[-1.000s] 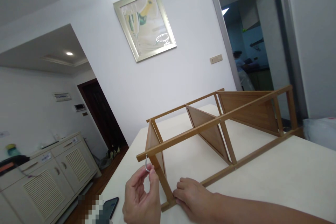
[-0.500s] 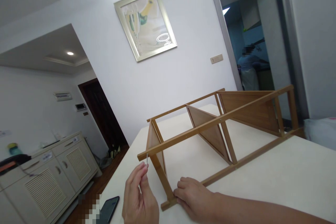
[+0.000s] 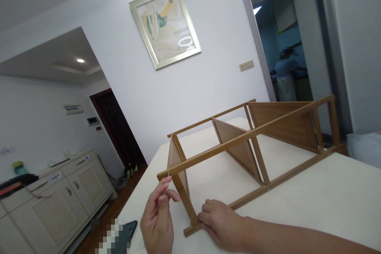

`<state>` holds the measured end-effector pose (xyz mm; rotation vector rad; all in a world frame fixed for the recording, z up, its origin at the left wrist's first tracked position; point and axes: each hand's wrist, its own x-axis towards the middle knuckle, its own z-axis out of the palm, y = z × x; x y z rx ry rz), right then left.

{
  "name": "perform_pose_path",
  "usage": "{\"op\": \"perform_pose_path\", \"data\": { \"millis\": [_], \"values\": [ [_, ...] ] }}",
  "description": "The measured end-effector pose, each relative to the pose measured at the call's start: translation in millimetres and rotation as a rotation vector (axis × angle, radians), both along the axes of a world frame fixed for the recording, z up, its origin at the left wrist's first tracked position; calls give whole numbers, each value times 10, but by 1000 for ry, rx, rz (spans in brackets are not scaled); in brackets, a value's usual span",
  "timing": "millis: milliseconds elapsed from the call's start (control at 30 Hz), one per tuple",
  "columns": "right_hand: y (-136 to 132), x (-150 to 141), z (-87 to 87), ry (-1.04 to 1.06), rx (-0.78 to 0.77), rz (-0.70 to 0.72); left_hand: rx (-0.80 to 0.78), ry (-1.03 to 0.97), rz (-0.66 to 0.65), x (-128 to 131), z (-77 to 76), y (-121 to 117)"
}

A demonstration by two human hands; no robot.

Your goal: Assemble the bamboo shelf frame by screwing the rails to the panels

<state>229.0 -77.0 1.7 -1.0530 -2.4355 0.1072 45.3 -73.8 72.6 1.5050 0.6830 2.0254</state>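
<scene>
A wooden shelf frame (image 3: pixel 214 153) lies on its side on the white table, with panels set across it. At its near end my left hand (image 3: pixel 157 218) is raised beside the upper rail's tip. Its fingers are around a thin metal rod (image 3: pixel 168 174) whose upper end meets the rail's underside; most of the rod is hidden. My right hand (image 3: pixel 222 224) rests at the lower near corner, fingers curled against the joint of the crossbar and the bottom rail. Part of that grip is hidden behind the hand.
On the white table (image 3: pixel 300 190), a dark phone (image 3: pixel 130 230) lies left of my left hand, partly pixelated. A pale cabinet (image 3: pixel 71 190) stands at the left. Beyond the doorway a person (image 3: pixel 285 73) bends over a counter. A whitish bag-like thing (image 3: pixel 364 149) sits at the right edge.
The fingers of my left hand have shifted around the metal rod, and less of it shows. The thumb has moved away from the fingertips. My right hand stays at the lower corner.
</scene>
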Motion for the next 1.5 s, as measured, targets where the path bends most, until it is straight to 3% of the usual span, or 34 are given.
{"op": "perform_pose_path", "data": {
  "millis": [200,433,533,667,867,967,1167,1300,1500],
  "values": [
    [11,8,19,-1,-6,10,7,-22,-76,-5,76,12],
    [30,3,-22,8,-2,10,5,-15,-275,41,256,18],
    [35,7,-24,7,-1,18,-2,-33,-263,86,300,-22],
    [33,11,-17,4,-5,16,4,-65,-75,187,255,-82],
    [25,7,-14,-2,-12,9,-69,-17,412,351,182,-184],
    [18,5,-11,6,-12,5,33,96,625,383,203,-211],
    [24,1,-18,5,-10,1,319,429,916,324,247,-193],
    [28,4,-17,3,-15,4,514,579,984,282,270,-164],
    [22,8,-4,-12,-2,11,615,730,979,152,235,-108]
  ]
}}
